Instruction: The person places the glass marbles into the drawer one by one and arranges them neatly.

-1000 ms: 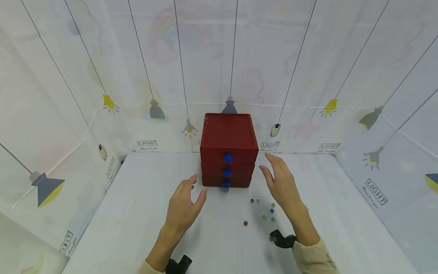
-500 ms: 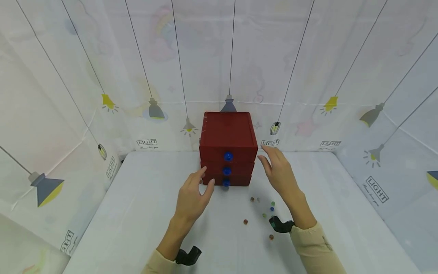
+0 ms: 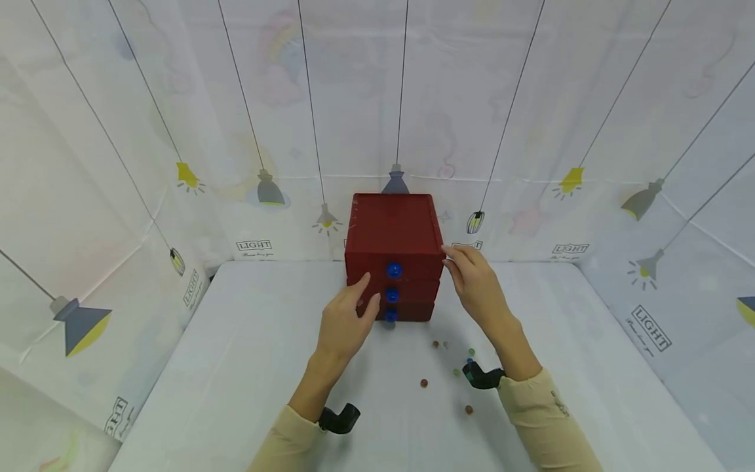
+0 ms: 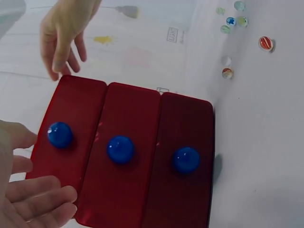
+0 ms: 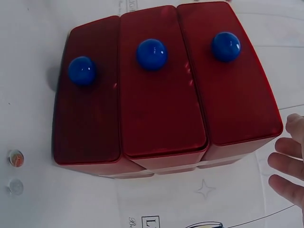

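A red box of three stacked drawers [image 3: 395, 223] stands at the back of the table, each drawer front bearing a round blue knob [image 3: 394, 270]. All the drawers look closed. My left hand [image 3: 345, 324] hovers before the lower left of the drawer fronts, thumb and fingers spread, holding nothing. At the box's upper right corner is my right hand [image 3: 480, 288], its fingertips close to the top drawer's edge; in the right wrist view a narrow gap shows between those fingers [image 5: 287, 164] and the box. Whether the left fingers touch the box I cannot tell.
Several glass marbles lie on the white table [image 3: 265, 367] in front of the box and to its right, among them a red striped one [image 4: 266, 43] and a blue one [image 4: 231, 21]. A printed white curtain [image 3: 501, 98] hangs behind the table.
My left hand has moved up and to the right, over the left part of the drawer fronts. The right hand has come slightly up and left, closer to the box's corner.
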Available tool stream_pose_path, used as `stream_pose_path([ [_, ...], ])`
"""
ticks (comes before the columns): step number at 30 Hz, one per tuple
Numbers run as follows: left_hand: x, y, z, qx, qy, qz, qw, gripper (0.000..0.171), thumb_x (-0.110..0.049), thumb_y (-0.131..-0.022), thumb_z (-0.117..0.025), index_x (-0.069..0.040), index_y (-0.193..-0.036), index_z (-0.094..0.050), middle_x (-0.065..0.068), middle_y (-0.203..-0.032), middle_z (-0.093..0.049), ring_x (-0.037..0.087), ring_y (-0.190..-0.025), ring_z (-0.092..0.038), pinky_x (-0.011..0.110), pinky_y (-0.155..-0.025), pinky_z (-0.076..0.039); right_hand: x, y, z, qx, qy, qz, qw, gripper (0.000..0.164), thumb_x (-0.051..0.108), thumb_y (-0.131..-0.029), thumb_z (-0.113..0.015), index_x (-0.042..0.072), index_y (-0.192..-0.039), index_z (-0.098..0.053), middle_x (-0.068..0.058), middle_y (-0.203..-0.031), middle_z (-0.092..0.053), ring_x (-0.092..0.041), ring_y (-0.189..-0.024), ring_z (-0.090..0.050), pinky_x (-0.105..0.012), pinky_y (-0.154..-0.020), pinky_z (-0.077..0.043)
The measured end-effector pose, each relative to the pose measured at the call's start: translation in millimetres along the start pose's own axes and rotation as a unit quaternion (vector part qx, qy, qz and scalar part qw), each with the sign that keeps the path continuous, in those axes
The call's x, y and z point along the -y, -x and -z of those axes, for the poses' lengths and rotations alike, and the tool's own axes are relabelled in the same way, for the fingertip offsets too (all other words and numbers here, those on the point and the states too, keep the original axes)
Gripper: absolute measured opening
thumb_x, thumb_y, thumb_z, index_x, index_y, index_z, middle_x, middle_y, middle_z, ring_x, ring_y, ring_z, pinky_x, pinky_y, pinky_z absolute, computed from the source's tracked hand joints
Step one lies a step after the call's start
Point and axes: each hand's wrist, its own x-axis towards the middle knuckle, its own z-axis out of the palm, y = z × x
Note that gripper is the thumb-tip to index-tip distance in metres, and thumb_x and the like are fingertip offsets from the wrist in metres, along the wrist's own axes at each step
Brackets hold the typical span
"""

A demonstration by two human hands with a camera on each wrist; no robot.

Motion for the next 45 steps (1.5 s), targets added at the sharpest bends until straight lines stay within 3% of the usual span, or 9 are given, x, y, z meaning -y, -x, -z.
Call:
stream_pose_path([
  [8, 5.6, -7.9, -14.1, 0.017, -0.003, 0.000, 0.9999, 0.046, -0.026, -0.094, -0.071, -0.004, -0.134, -0.063, 0.014, -0.122, -0.072, 0.019, -0.084, -0.073, 0.031, -0.075, -0.062, -4, -1, -6, 0.003, 0.016, 0.003, 1.000, 0.024, 0.000, -0.094, -0.065, -0.003, -0.118, -0.070, -0.017, -0.109, -0.066, -0.030, -0.101, -0.067, -0.042, -0.084, -0.060],
  [19, 5.8, -18.1, -22.1, 0.036, 0.011, 0.013, 0.9992, 0.040, -0.026, -0.096, -0.070, -0.009, -0.132, -0.066, 0.010, -0.119, -0.072, 0.017, -0.086, -0.071, 0.030, -0.077, -0.061, -3, -7, -6, -0.006, 0.013, -0.017, 1.000, 0.020, -0.002, -0.094, -0.065, -0.003, -0.112, -0.072, -0.015, -0.104, -0.068, -0.028, -0.094, -0.069, -0.040, -0.082, -0.061],
  [33, 2.9, -25.4, -26.0, 0.027, 0.006, 0.004, 0.9996, 0.037, -0.025, -0.095, -0.071, -0.006, -0.127, -0.068, 0.012, -0.113, -0.073, 0.018, -0.084, -0.070, 0.029, -0.074, -0.061, -2, -8, -9, -0.024, 0.004, -0.029, 0.999, 0.016, -0.001, -0.096, -0.063, -0.004, -0.109, -0.072, -0.014, -0.102, -0.068, -0.027, -0.093, -0.070, -0.038, -0.080, -0.060],
  [45, 3.9, -36.9, -33.5, 0.042, 0.081, 0.010, 0.9958, 0.036, -0.020, -0.093, -0.074, -0.004, -0.125, -0.068, 0.012, -0.101, -0.075, 0.017, -0.076, -0.073, 0.024, -0.069, -0.060, -4, -9, -12, -0.035, 0.004, -0.024, 0.999, 0.015, -0.001, -0.096, -0.063, -0.003, -0.107, -0.073, -0.014, -0.100, -0.067, -0.027, -0.092, -0.070, -0.037, -0.078, -0.061],
])
